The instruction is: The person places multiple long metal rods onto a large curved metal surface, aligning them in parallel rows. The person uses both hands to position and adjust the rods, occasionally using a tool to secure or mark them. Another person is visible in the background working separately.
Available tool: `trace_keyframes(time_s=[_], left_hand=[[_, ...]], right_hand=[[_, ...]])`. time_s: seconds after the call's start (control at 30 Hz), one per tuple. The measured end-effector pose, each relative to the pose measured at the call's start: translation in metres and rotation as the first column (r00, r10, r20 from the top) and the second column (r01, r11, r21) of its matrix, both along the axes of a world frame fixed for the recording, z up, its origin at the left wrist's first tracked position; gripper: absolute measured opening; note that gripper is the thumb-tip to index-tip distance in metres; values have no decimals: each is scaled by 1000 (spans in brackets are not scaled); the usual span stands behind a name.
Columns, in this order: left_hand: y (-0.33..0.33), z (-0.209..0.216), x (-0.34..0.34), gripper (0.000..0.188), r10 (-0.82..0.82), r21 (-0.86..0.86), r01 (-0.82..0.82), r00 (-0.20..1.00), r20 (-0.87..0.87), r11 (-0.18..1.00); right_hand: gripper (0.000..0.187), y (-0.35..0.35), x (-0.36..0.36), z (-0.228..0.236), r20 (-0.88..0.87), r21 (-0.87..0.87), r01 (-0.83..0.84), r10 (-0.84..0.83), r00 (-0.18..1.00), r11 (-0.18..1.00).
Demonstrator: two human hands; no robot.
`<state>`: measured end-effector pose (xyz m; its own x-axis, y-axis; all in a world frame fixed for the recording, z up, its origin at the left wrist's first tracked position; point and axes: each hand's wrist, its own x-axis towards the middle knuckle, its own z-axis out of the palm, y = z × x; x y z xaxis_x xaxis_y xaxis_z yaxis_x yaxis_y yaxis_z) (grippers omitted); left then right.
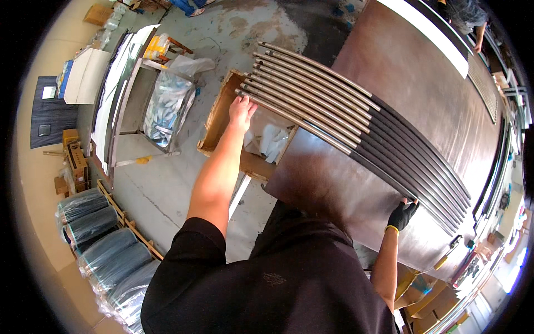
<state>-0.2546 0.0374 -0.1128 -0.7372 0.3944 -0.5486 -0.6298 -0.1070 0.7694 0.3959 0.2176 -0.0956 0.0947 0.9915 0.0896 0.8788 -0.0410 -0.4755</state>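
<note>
A row of several long metal rods (311, 94) lies side by side across a dark, shiny table (311, 181). Their left stretch is bare metal, while black ribbed sections (411, 150) cover the right stretch. The left ends stick out past the table's edge. My bare left hand (241, 113) has its fingers closed at the left end of the nearest rod (311, 129). Farther along, my right hand (401, 215), in a black glove, pinches the black part of that rod near its right end. The palm side of both hands is hidden.
An open cardboard box (216, 119) with white wrapping stands under the overhanging ends. At left are a clear bag of scraps (167, 106), a rack (119, 100) and plastic-wrapped rolls (111, 250). A hand tool (448, 250) lies by the table's right corner. Another person (470, 16) is at far right.
</note>
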Motion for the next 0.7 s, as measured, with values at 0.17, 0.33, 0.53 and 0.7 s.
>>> trace_keyframes(time_s=[0.17, 0.33, 0.53, 0.7], left_hand=[[-11, -9, 0, 31, -6, 30, 9, 997, -75, 1000], [-17, 7, -3, 26, 2, 97, -5, 999, 38, 995], [6, 23, -22, 59, -13, 19, 13, 1000, 13, 1000], [-10, -7, -43, 54, -168, 174, 184, 980, -103, 968]], right_hand=[[61, 6, 3, 5, 59, 54, -46, 43, 997, 998], [60, 11, 16, 7, 59, -7, -52, 53, 997, 999], [52, 11, 26, -11, -164, -14, -29, 26, 986, 999], [58, -5, 13, -20, -389, 3, 90, -82, 918, 996]])
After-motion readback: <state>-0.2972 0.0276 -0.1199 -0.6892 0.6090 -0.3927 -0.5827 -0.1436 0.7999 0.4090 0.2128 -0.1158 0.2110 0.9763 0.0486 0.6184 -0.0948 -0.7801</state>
